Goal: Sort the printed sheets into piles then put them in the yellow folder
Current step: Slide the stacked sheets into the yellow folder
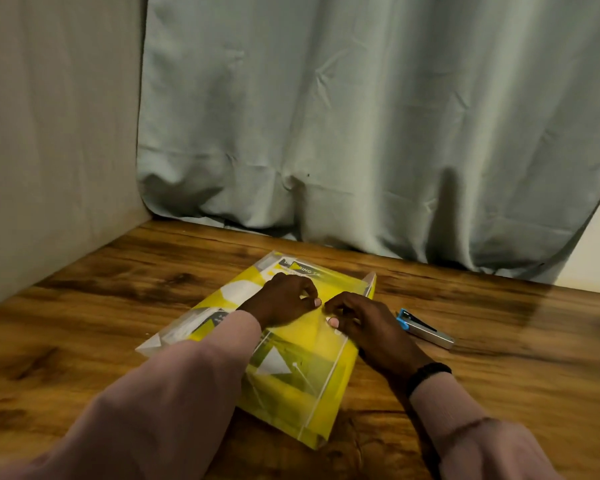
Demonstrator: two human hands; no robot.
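Both pink-sleeved forearms reached toward twelve o'clock. The left hand [286,299] and right hand [359,322] sat together, fingers curled, pinching the translucent yellow plastic folder [291,386] flat on the wooden surface [499,341], printed sheets [274,363] inside.

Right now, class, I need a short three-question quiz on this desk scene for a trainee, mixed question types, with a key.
1. True or false: the stapler lies on the yellow folder.
2. Where do both hands rest? A) on the folder B) on the curtain C) on the stapler
3. Fill in: printed sheets show through the folder's translucent ____.

Key: 1 false, it lies on the table beside the right hand; 2 A, left hand too; 3 cover.
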